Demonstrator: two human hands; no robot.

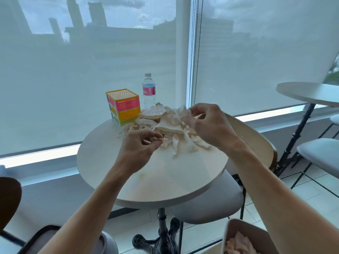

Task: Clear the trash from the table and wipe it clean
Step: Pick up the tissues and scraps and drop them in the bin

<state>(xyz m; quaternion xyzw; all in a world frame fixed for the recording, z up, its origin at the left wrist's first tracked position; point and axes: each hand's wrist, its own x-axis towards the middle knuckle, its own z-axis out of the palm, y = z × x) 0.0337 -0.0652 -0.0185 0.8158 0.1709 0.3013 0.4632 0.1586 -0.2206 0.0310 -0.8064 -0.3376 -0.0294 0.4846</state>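
A pile of crumpled white tissues and paper scraps [176, 136] lies at the far side of the round pale table [128, 180], with a dotted round paper piece [153, 112] at its back. My left hand [141, 145] sits at the pile's near-left edge, fingers curled and pinching a small scrap. My right hand [205, 121] is over the pile's right part, its fingers pinching a crumpled tissue. A white bin [238, 237] with tissues inside stands at the lower right, below the table.
A stack of colourful boxes [123, 107] and a water bottle [149, 90] stand at the table's far edge, by the window blind. A wooden-backed chair [253, 140] is at the right, another round table [311, 94] further right, and stools are below.
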